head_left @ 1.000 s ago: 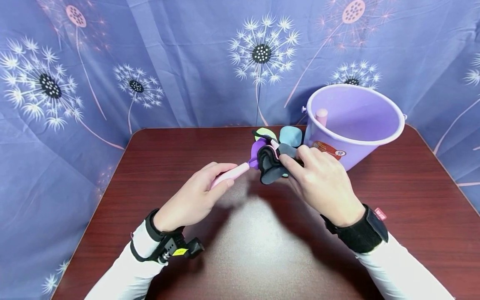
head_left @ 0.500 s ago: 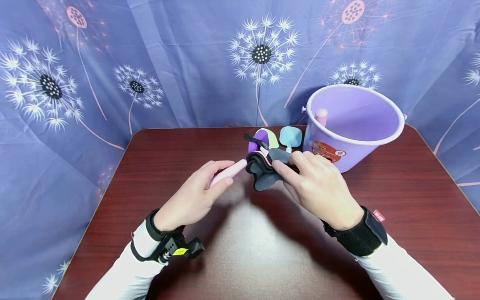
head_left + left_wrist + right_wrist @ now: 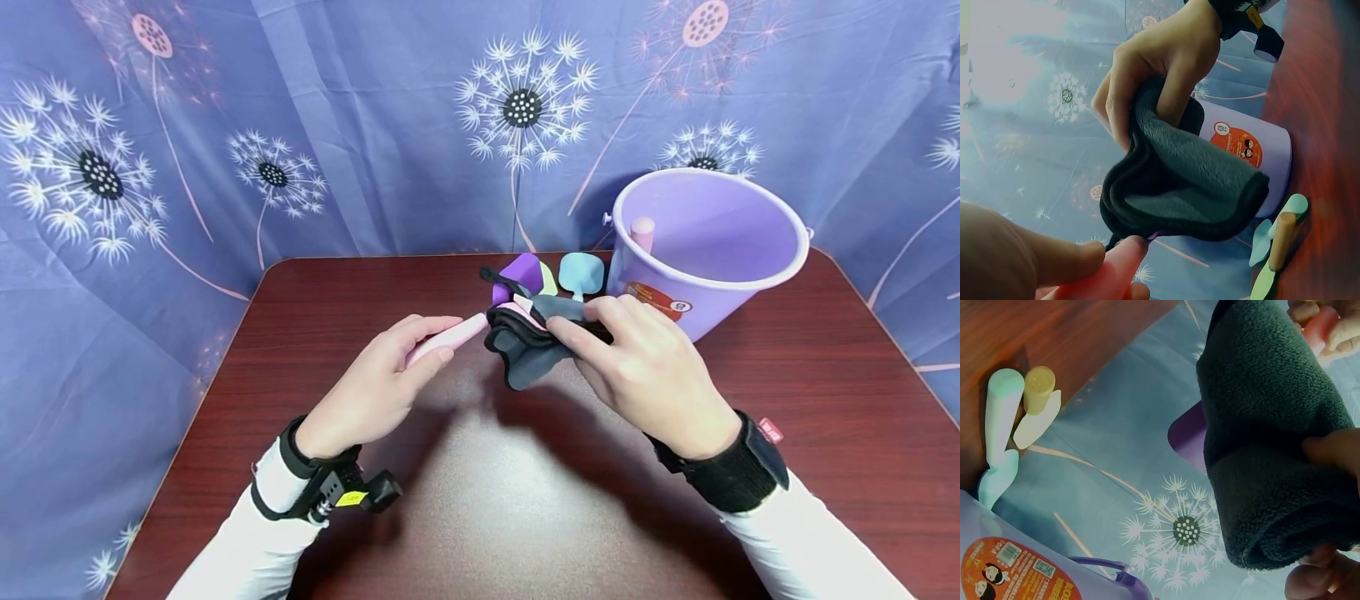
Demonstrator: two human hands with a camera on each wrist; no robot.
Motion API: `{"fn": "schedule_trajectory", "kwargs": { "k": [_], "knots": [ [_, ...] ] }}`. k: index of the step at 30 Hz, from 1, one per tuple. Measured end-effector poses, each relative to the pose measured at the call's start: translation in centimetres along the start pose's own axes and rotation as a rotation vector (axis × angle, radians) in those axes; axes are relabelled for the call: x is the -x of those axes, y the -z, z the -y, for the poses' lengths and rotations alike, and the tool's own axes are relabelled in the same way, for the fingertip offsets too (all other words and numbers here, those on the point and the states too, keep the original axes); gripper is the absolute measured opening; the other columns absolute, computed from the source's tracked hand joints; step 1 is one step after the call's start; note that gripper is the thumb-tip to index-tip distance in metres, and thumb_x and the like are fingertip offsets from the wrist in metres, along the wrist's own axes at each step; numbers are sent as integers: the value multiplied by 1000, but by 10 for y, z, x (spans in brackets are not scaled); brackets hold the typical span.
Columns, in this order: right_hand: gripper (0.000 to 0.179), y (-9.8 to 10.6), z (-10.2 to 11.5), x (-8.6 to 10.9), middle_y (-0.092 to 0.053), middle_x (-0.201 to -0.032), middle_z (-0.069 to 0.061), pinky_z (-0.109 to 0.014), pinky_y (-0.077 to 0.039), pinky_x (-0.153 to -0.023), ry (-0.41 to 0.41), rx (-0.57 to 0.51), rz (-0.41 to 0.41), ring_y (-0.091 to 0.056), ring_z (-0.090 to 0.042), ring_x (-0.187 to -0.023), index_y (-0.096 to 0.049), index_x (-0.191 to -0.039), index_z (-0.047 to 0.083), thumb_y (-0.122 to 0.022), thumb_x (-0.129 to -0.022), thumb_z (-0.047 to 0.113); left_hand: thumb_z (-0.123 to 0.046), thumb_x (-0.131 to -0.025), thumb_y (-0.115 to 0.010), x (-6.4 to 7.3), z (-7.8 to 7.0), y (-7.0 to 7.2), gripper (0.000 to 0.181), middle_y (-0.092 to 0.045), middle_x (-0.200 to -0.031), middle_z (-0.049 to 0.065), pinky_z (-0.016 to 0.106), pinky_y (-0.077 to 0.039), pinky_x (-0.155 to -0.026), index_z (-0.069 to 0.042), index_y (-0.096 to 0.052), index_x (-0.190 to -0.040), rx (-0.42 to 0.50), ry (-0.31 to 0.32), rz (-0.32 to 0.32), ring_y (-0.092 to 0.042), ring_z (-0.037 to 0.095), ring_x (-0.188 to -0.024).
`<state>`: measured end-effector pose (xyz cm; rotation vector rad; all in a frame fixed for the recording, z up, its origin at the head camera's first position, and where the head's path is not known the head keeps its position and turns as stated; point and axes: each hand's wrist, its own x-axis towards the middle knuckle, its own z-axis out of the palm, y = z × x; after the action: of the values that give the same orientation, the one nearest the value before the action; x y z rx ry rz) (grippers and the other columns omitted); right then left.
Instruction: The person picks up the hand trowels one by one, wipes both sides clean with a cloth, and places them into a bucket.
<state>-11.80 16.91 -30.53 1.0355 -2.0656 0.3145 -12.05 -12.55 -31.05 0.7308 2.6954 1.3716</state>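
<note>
My left hand [image 3: 375, 387] grips the pink handle of a small shovel [image 3: 450, 337], whose purple blade [image 3: 521, 271] points away and to the right above the table. In my right hand [image 3: 648, 375] is a folded dark grey cloth [image 3: 528, 362], fuzzy with black edging and pinched between thumb and fingers. The cloth lies over the neck of the shovel, where handle meets blade, and hides it in the head view. In the right wrist view part of the purple blade [image 3: 1188, 437] shows beside the thick cloth [image 3: 1272, 444].
A lilac bucket [image 3: 705, 287] stands at the back right with a pink handle [image 3: 642, 233] sticking up inside. Left of it are a light blue shovel [image 3: 581, 273] and a pale green one [image 3: 1263, 284]. A patterned curtain [image 3: 405, 125] hangs behind the brown table [image 3: 262, 333].
My right hand has drawn the cloth left along the shovel toward its handle. The left hand has shifted slightly left with the shovel, and more of the purple blade shows.
</note>
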Motion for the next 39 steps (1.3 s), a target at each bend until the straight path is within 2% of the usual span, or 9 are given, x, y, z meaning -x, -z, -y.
{"fn": "schedule_trajectory", "kwargs": {
  "k": [5,13,16,21,24,31,39],
  "knots": [
    [23,4,-2,-2,-55,-95,-16,-45,-46,-67,-3,-17,-32,-53,-34,-74,-69,-114,7,-55,-98,13,-31,-102,-58,-1,1,2,33,-63,-113,-11,34,-45,-87,-21,-63,-132,1,2,-21,-56,10,-97],
    [24,5,-4,-2,-56,-95,-16,-45,-44,-64,-17,-26,-61,-53,-35,-75,-70,-115,8,-56,-97,13,-31,-102,-57,-2,1,3,33,-64,-119,-10,35,-45,-91,-20,-64,-132,27,22,-18,-57,10,-104],
    [24,4,-6,-1,-57,-96,-17,-45,-44,-62,-33,-6,-67,-54,-36,-76,-70,-115,9,-56,-97,14,-33,-102,-56,-1,0,3,31,-64,-114,-12,34,-45,-87,-23,-64,-131,22,26,-12,-57,9,-99],
    [26,0,-13,5,-57,-98,-18,-46,-44,-56,-78,38,-73,-54,-36,-77,-70,-117,11,-58,-94,13,-34,-103,-55,0,0,3,29,-63,-109,-14,33,-45,-83,-27,-65,-130,-6,4,5,-55,8,-94],
    [27,-2,-16,7,-57,-97,-18,-45,-43,-55,-106,59,-78,-53,-36,-75,-70,-117,10,-59,-92,11,-33,-103,-55,0,0,2,28,-63,-112,-16,32,-45,-84,-27,-65,-129,-9,-11,14,-56,7,-96],
    [30,-4,-20,9,-55,-92,-18,-45,-41,-55,-147,108,-109,-51,-36,-72,-70,-118,9,-55,-93,11,-30,-103,-56,1,1,1,28,-58,-99,-12,30,-43,-71,-30,-64,-130,-38,-76,30,-50,10,-80],
    [29,-5,-25,11,-54,-89,-16,-46,-43,-54,-201,152,-126,-53,-35,-70,-71,-115,11,-54,-91,12,-30,-103,-56,2,-1,3,29,-58,-100,-12,30,-42,-71,-32,-63,-131,-46,-62,40,-50,10,-81]
  ]
}}
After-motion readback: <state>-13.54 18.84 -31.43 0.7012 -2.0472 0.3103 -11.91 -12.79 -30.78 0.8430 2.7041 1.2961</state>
